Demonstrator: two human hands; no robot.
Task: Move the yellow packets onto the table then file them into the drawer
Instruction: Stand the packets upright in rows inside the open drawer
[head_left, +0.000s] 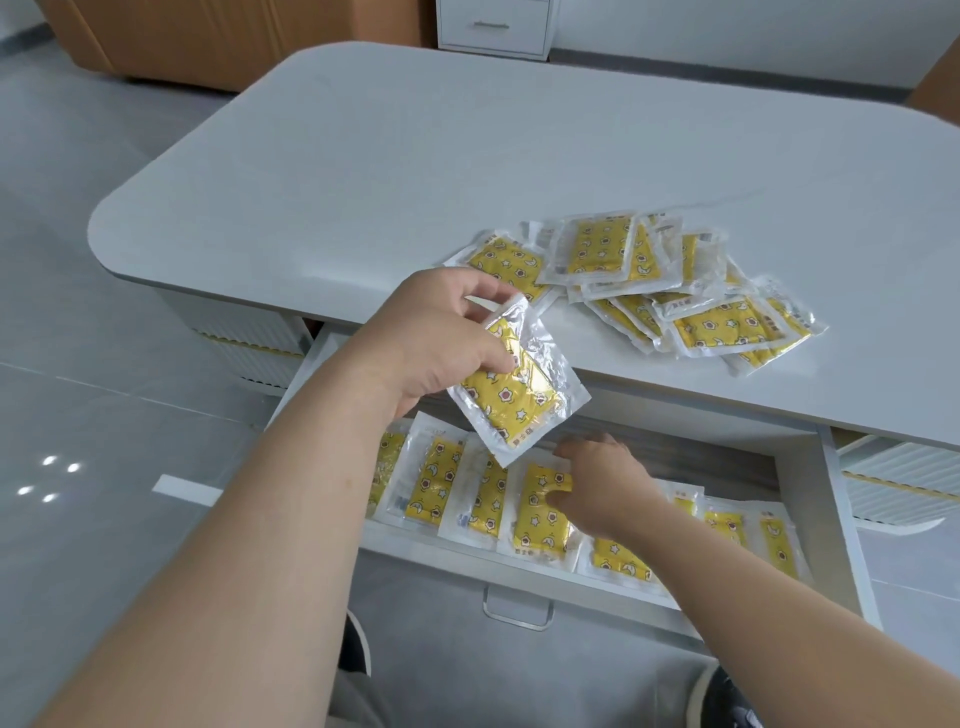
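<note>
At centre frame, left hand (431, 338) pinches one yellow packet (519, 395) by its top edge over the open drawer (844, 519); below, right hand (597, 483) grips a filed packet (540, 519) in the drawer row, w/ the pile (649, 275) on the tabletop (415, 156), centre right. Packets seem light, soft, w/ slick film: I judge a pinch on the sealed border holds best.
</note>
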